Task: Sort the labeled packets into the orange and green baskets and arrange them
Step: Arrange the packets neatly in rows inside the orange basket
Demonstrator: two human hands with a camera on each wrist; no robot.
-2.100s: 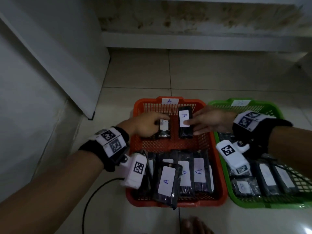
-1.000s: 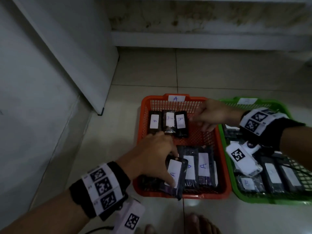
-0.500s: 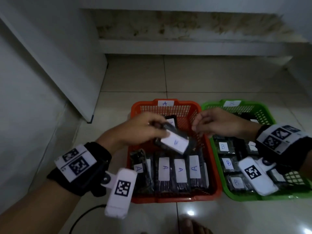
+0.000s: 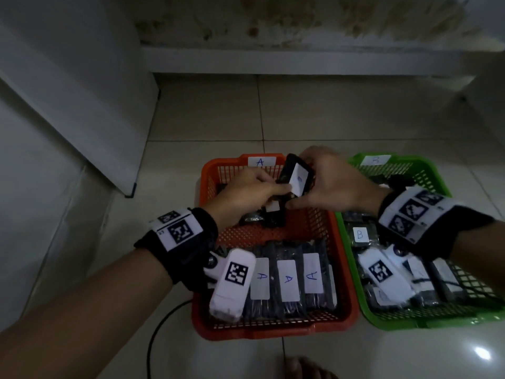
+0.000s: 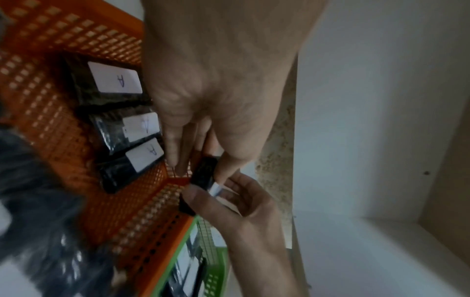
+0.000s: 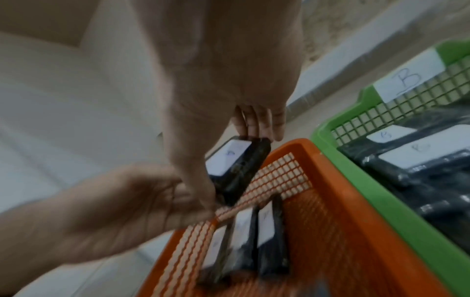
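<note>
A black packet [image 4: 296,175] with a white label is held tilted up over the far end of the orange basket [image 4: 204,181]. My left hand [image 4: 246,195] pinches its near end and my right hand [image 4: 336,184] grips it between fingers and thumb. The letter on its label is too blurred to read. In the left wrist view, my left hand [image 5: 221,80] and right hand [image 5: 241,205] meet on the packet [image 5: 203,172]. The right wrist view shows my right hand [image 6: 229,70] on the packet [image 6: 239,166], just past the orange basket's [image 6: 343,201] far rim.
Three A packets [image 5: 114,80] lie side by side at the orange basket's far end, and more A packets [image 4: 287,280] fill its near end. The green basket [image 4: 410,322], tagged B [image 6: 406,80], stands to the right with B packets [image 4: 360,236] in it. A black cable [image 4: 158,329] lies on the tiled floor.
The packet that my left hand held flat over the orange basket now stands tilted up at its far end. My right hand has come in and gripped it too.
</note>
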